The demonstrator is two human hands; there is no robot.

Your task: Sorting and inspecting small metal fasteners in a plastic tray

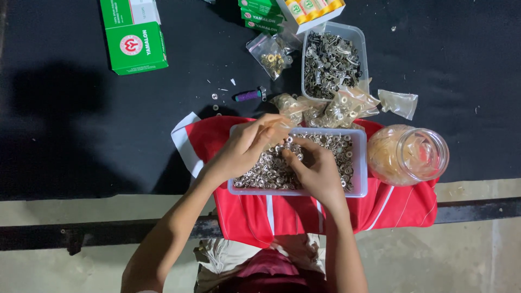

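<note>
Both forearms reached away from the camera into a clear tray (pixel 362 163) that sat on a red cloth (pixel 401 209) at the desk's (pixel 70 135) near edge. Left hand (pixel 244 149) hovered over the tray's left half, its fingers curled and pinched around what looked like a small clear bag, though its shape was hard to make out. Right hand (pixel 317 171) lay low in the tray, fingertips pressed together among the small silver snaps (pixel 266 171) that filled it, apparently pinching one or a few. Judging by this, the picking-and-bagging step was under way, and the next move would call for a steady lift of a few pieces across to the left hand without spilling. Just right of the right hand stood a clear jar (pixel 407 154), tipped toward the camera, holding pale yellowish loops, perhaps rubber bands. Beyond the hands lay several small filled bags (pixel 342 108), and past them a second tub (pixel 332 59) heaped with darker metal fittings. A bag of brass-coloured pieces (pixel 271 57) lay left of that tub. Far beyond the left hand rested a green-and-white box (pixel 133 38); more boxes (pixel 263 13) lay at the far edge.
</note>
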